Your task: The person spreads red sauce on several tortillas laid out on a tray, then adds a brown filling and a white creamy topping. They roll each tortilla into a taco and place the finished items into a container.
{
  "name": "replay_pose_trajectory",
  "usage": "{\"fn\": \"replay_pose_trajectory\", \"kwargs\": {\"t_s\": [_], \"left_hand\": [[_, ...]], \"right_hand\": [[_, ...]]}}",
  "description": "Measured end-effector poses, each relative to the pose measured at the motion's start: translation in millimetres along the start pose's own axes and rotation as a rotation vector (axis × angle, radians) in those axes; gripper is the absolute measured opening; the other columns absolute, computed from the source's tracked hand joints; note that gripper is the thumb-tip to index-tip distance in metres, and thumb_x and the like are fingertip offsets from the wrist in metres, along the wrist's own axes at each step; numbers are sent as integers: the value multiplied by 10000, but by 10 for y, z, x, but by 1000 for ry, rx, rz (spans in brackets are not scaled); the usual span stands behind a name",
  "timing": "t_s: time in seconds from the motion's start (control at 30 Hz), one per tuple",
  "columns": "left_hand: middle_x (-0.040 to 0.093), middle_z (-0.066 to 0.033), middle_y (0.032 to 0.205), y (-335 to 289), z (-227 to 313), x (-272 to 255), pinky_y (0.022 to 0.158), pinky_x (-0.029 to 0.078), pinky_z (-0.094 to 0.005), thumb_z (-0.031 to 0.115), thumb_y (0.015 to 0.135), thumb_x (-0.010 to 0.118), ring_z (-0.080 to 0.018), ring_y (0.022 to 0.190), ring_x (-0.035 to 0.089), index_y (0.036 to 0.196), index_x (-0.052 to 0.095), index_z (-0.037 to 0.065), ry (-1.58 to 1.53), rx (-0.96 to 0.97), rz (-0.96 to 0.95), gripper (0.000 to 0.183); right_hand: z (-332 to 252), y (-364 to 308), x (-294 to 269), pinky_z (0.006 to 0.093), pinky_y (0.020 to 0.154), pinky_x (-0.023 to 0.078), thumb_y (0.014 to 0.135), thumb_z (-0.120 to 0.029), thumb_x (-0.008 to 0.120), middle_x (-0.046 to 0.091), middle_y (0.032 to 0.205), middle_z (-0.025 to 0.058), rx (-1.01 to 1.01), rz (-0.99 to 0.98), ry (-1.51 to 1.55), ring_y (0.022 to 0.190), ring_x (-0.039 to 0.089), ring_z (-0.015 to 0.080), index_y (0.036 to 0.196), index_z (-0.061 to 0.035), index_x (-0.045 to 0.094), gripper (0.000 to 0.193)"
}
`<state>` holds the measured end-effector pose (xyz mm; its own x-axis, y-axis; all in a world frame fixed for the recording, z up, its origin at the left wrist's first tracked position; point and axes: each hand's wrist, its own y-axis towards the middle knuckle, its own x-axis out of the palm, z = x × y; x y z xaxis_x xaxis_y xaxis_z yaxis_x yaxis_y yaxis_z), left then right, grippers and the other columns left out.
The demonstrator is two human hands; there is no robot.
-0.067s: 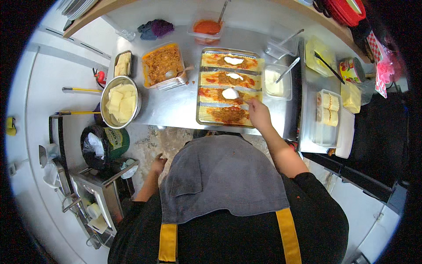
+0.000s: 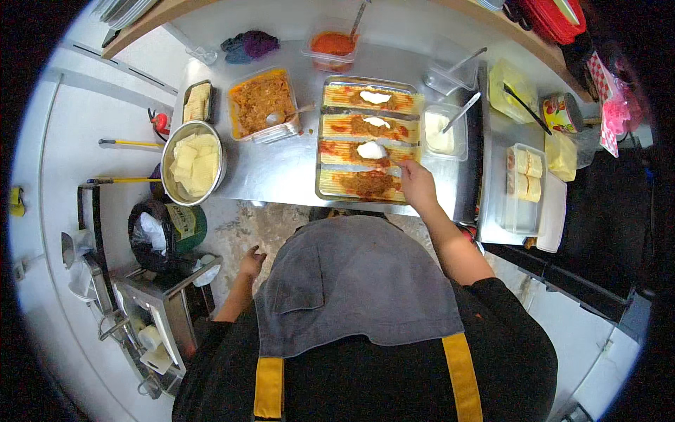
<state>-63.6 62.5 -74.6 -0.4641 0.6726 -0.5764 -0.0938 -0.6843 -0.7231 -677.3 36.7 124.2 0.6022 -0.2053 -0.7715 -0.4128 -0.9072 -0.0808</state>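
My right hand (image 2: 417, 184) grips a utensil over the lasagna tray (image 2: 320, 141) at the surface's front edge; my left hand (image 2: 252, 263) hangs open below.

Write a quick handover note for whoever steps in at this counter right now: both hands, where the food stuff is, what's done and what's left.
Right hand: over the near right part of the baking tray, apparently holding a utensil by the third white dollop; the grip is too small to confirm.
Left hand: hanging by the apron, below the counter edge, holding nothing.
Things: white sauce tub with a spoon just right of the tray; meat filling container to its left; bowl of pasta sheets at the counter's left end.
Done: three far rows carry white dollops.
Left: the nearest row has none; no dollop is spread yet.
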Motion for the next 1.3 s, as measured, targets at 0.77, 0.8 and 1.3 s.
{"fn": "replay_pose_trajectory", "kwargs": {"t_s": [0.77, 0.8, 1.3], "left_hand": [[721, -239, 1258, 74, 77, -457, 1011, 530, -416, 365, 963, 709, -351, 1182, 693, 1536, 457, 20, -72, -43, -9, 714], [724, -234, 1254, 64, 49, -388, 1011, 531, -418, 376, 965, 705, -353, 1180, 693, 1537, 456, 21, -56, -59, -17, 718], [756, -157, 1204, -29, -505, 836, 941, 565, -384, 328, 937, 754, -262, 1092, 724, 1523, 483, 2, -177, -160, -69, 723]], "right_hand": [[295, -245, -560, 274, 426, 246, 1024, -155, 565, 350, 605, -55, 752, -27, 1509, 447, 289, 88, 1180, -65, 629, 191], [327, -184, -633, 275, 427, 245, 1022, -153, 569, 349, 606, -56, 728, -16, 1540, 451, 290, 87, 1177, -67, 626, 186], [1135, 964, -390, 480, 859, 560, 953, -189, 579, 725, 1050, 256, 241, 241, -126, 966, 704, 436, 1105, -21, 736, 276]]}}
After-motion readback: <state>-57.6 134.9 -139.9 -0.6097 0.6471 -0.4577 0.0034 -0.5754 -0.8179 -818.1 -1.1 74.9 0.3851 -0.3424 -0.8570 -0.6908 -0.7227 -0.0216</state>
